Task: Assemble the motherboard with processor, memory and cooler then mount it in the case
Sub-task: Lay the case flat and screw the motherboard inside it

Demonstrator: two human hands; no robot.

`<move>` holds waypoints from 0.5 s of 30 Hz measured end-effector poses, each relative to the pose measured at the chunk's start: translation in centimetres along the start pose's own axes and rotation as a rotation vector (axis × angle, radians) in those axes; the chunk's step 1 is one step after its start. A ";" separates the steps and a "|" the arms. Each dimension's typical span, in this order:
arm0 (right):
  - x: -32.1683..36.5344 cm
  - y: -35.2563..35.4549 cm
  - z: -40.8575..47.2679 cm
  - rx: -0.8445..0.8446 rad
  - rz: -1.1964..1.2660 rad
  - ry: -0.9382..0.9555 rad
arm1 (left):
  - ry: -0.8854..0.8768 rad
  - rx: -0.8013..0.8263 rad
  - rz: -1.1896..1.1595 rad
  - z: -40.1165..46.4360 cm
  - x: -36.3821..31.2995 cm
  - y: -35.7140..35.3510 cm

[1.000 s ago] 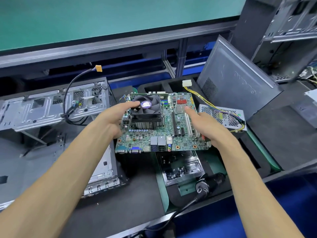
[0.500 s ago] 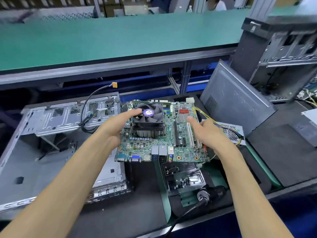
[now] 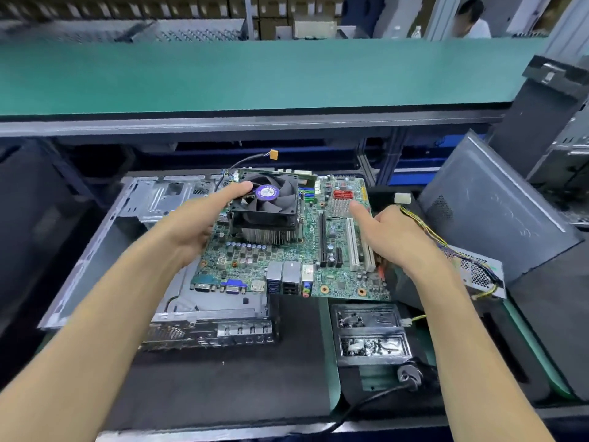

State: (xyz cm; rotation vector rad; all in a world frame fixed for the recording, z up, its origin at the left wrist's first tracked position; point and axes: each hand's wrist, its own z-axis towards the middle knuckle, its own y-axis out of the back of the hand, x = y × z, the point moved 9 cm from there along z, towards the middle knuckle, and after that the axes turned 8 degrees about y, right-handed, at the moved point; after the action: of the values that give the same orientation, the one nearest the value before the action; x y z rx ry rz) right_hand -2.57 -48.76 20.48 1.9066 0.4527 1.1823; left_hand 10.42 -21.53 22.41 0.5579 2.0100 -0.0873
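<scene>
I hold the green motherboard (image 3: pixel 296 247) in the air, tilted, over the right end of the open metal case (image 3: pixel 153 202). A black cooler fan (image 3: pixel 266 202) with a purple label sits on the board over a finned heatsink. My left hand (image 3: pixel 197 221) grips the board's left edge, thumb on the cooler's top. My right hand (image 3: pixel 392 237) grips the right edge, thumb lying across the board near the red connectors. The port block faces me along the near edge. The fingers of both hands are hidden under the board.
A grey case side panel (image 3: pixel 490 205) leans at right, with a perforated power supply (image 3: pixel 478 269) and its yellow-black cables (image 3: pixel 424 224) below it. A black screw tray (image 3: pixel 369 333) and an electric screwdriver (image 3: pixel 411 376) lie near the front. A green shelf (image 3: pixel 255 74) runs behind.
Both hands have carried the motherboard leftward and farther away, from above the foam tray to above the case. My view has tilted upward, so more of the shelf shows.
</scene>
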 end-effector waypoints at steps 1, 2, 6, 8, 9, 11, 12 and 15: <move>1.0 -0.5 0.0 0.018 -0.027 0.019 | 0.004 -0.019 0.020 -0.3 0.3 1.2; 2.0 -1.0 0.0 0.028 -0.040 0.043 | 0.024 -0.033 0.034 -0.7 0.7 2.5; 6.3 -3.9 0.0 0.074 -0.104 0.150 | 0.114 -0.129 0.145 -2.1 3.2 7.9; 8.6 -5.7 -0.1 0.109 -0.141 0.202 | 0.150 -0.178 0.178 -2.4 4.5 10.8; 9.5 -6.6 -0.3 0.141 -0.160 0.218 | 0.170 -0.203 0.217 -2.5 5.0 12.3; 11.1 -8.7 -0.6 0.211 -0.185 0.233 | 0.211 -0.190 0.281 -2.4 6.2 14.8; 11.7 -9.6 -0.9 0.243 -0.191 0.234 | 0.248 -0.153 0.322 -2.3 7.0 15.6; 13.5 -11.8 -1.7 0.324 -0.213 0.215 | 0.321 -0.128 0.402 -2.0 8.9 18.0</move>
State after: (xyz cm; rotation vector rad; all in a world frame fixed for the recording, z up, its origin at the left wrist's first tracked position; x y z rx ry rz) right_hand 3.99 -32.06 19.00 1.9453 0.9902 1.2320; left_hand 12.91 -1.82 18.93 0.9269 2.1484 0.3949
